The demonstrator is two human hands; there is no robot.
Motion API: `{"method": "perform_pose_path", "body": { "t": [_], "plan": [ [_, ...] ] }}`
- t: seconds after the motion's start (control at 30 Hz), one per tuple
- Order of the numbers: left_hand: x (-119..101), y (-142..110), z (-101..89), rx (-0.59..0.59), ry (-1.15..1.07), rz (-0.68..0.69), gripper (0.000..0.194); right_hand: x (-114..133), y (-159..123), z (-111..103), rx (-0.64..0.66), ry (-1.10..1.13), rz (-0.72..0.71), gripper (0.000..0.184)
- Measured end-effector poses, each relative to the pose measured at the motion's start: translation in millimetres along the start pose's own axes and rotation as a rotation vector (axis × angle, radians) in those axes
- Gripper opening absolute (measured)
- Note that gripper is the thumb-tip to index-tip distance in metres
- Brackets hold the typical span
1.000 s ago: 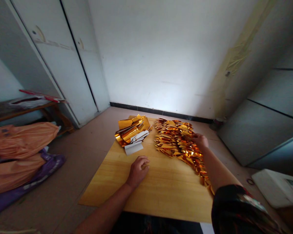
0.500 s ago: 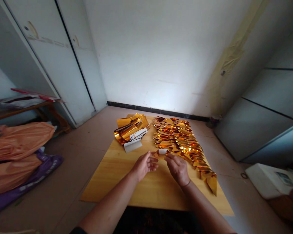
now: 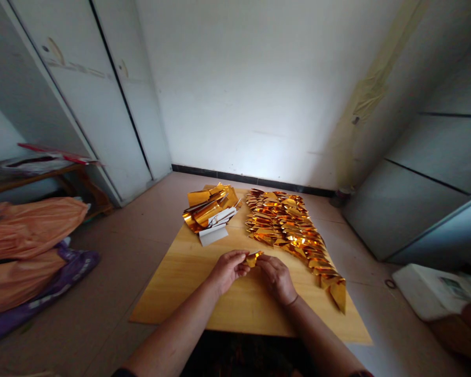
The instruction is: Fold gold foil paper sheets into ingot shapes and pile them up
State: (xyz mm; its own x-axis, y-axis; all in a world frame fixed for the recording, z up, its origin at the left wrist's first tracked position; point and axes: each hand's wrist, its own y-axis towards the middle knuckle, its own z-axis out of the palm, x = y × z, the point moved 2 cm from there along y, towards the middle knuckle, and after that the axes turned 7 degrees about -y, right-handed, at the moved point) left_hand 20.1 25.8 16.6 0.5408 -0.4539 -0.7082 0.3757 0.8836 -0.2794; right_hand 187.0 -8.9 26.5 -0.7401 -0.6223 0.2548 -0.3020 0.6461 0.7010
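Observation:
A small piece of gold foil paper, partly folded, is held between my two hands above the front middle of the board. My left hand pinches its left end with thumb and fingers. At the other end, the fingers of my right hand are closed on the paper. Beyond my left hand lies a loose pile of gold foil sheets, several showing white backs. Rows of folded gold paper pieces overlap along the right side, ending in a pointed piece near the front.
The wooden board carries all the paper. Orange and purple bags lie at the left, by a wooden shelf. A white box stands on the floor at the right. A white wall rises behind.
The held paper has turned from showing its white inside to showing its gold face, slightly nearer me. My left fingers have closed from spread to a pinch, and my right hand has shifted left.

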Motion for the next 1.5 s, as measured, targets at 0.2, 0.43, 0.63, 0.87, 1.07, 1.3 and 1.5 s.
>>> {"method": "perform_pose_path", "body": {
  "t": [0.2,0.43,0.63,0.87,1.07,1.3,1.5],
  "plan": [
    [6,2,-2.8,-0.096,0.125,0.119,0.044,-3,-5,6,-0.040,0.410,0.459,0.016],
    [6,-3,-0.8,-0.094,0.338,0.284,0.040,9,-2,23,-0.079,0.949,1.111,0.037],
    [3,-4,-5.1,-0.013,0.483,0.223,0.031,12,8,21,-0.062,0.985,1.161,0.028],
    [5,-6,-7.6,-0.027,0.626,0.295,0.022,13,10,16,0.035,0.817,1.139,0.026],
    [4,-7,-12.8,0.015,0.601,0.233,0.023,9,3,21,0.061,1.005,1.196,0.030],
    [-10,-12,-12.0,0.119,0.563,0.204,0.029,5,-2,21,0.080,1.249,1.226,0.027],
    [-13,-13,-10.3,0.146,0.631,0.275,0.026,5,1,17,0.105,1.288,1.246,0.027]
  ]
}}
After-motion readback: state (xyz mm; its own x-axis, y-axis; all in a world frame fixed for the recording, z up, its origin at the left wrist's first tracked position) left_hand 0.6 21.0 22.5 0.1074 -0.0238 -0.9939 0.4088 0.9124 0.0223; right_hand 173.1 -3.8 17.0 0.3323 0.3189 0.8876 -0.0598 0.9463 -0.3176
